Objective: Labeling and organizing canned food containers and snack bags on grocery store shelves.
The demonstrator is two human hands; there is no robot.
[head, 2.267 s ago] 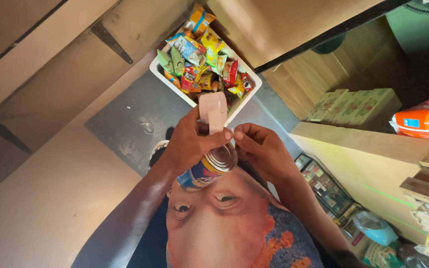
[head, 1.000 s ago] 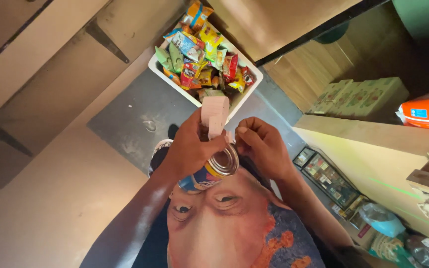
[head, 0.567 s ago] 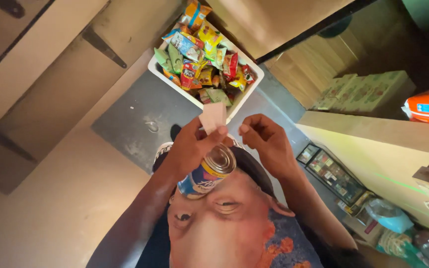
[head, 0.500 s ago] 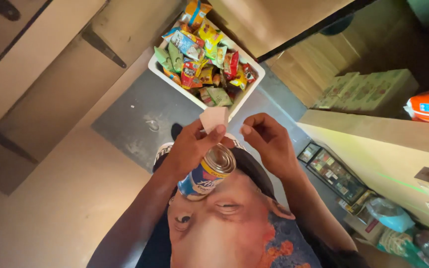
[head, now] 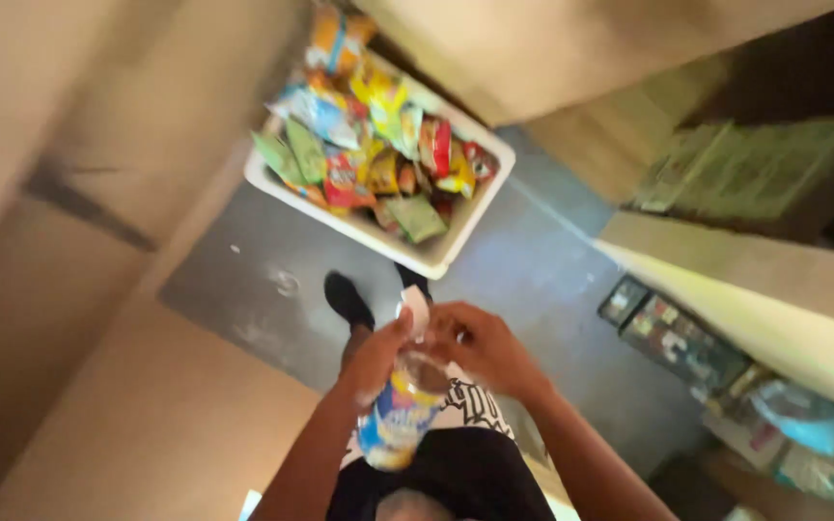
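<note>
Blue-and-yellow, the crinkly snack packet point(head: 400, 417) sits low in view, clasped in the left hand point(head: 375, 355), whose fingers also pinch a small pale paper slip point(head: 417, 311). Right hand point(head: 483, 347) closes on its open top. Beyond, on grey floor point(head: 542, 280), stands a white rectangular tub point(head: 436, 253) of bright packets.

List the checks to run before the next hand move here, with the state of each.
1. Left hand grips the can: ok.
2. Right hand at the can's top: ok.
3. White slip pinched between the fingers: cannot tell, blurred.
4. Can opened or sealed: cannot tell.
5. White bin of snack packets sits on the floor ahead of the shoe, apart from the hands: ok.
</note>
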